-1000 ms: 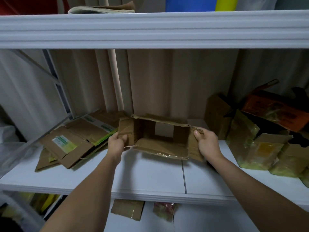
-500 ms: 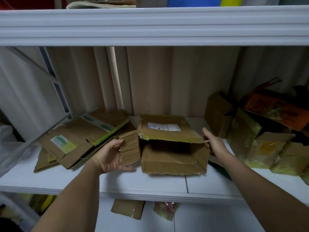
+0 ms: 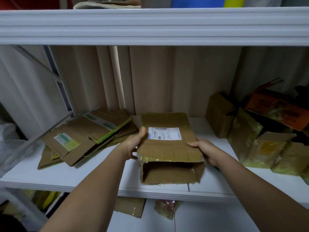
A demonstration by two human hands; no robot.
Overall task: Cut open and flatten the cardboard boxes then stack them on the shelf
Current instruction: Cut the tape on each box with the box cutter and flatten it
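Note:
A brown cardboard box (image 3: 168, 148) with a white shipping label on top sits on the white shelf (image 3: 93, 178), its open end facing me. My left hand (image 3: 134, 144) grips its left edge, thumb on the top panel. My right hand (image 3: 206, 150) holds the right side, fingers over the top edge. A pile of flattened cardboard (image 3: 83, 136) with green-and-white labels lies on the shelf to the left.
Several unflattened boxes wrapped in yellowish tape (image 3: 260, 138) crowd the right of the shelf, with an orange box (image 3: 277, 106) on top. An upper shelf board (image 3: 150, 25) hangs overhead. Cardboard pieces (image 3: 130, 206) lie on the shelf below.
The box has been turned so its labelled panel faces up and its open end faces me. Both hands shifted from the flaps to the box's sides.

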